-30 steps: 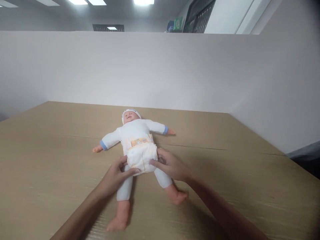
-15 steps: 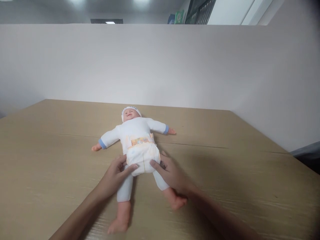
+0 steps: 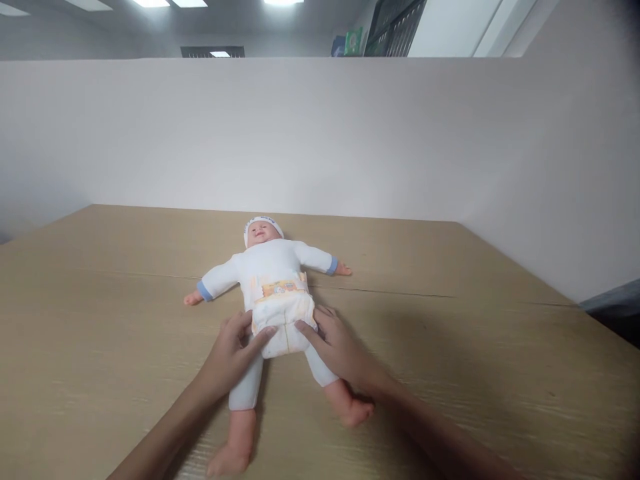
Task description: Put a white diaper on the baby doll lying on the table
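Note:
A baby doll (image 3: 273, 267) in a white suit and cap lies on its back on the wooden table (image 3: 100, 320), arms spread, feet toward me. It wears a white diaper (image 3: 281, 313) with an orange patterned waistband. My left hand (image 3: 233, 353) grips the diaper's left leg edge, thumb on the front and fingers curled round the hip. On the other side my right hand (image 3: 337, 347) holds the right leg edge the same way, thumb pressed on the diaper front.
White partition walls (image 3: 320, 133) close off the table at the back and on the right. The table's right edge (image 3: 590, 310) drops off beside a dark object at the far right.
Both hands have slid slightly up along the diaper's leg edges, and the doll has shifted a little toward me. The view has tilted a bit.

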{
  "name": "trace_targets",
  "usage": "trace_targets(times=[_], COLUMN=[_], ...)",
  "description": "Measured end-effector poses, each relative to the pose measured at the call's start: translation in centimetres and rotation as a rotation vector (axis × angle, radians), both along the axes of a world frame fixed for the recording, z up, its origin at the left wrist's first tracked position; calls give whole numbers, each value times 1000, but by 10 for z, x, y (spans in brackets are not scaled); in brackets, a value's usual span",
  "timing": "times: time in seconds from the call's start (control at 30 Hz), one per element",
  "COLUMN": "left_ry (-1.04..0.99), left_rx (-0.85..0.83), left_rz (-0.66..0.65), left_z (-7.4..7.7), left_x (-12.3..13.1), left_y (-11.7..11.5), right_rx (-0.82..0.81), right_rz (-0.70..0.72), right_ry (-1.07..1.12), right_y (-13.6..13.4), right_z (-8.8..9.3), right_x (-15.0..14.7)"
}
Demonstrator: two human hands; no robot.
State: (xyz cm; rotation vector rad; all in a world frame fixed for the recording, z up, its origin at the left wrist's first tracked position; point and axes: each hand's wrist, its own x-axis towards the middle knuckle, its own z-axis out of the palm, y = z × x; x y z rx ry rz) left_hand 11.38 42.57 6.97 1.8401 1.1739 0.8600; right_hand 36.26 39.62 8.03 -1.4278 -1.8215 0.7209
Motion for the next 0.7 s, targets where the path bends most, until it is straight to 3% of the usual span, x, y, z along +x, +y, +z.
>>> trace_targets(times=[0.17, 0.33, 0.53, 0.7], left_ry=[-253, -327, -339, -267], left_rx=[-197, -298, -343, -309], left_rz=[-3, 35, 53, 94], left_z=[3, 3, 0, -3], left_x=[4, 7, 9, 6], left_y=[-1, -3, -3, -2], right_rx=[-49, -199, -199, -171], right_rz=[-20, -44, -68, -91], right_ry=[211, 511, 458, 302], right_y=[-1, 4, 6, 4], right_z=[-1, -13, -18, -7], right_x=[-6, -14, -14, -11])
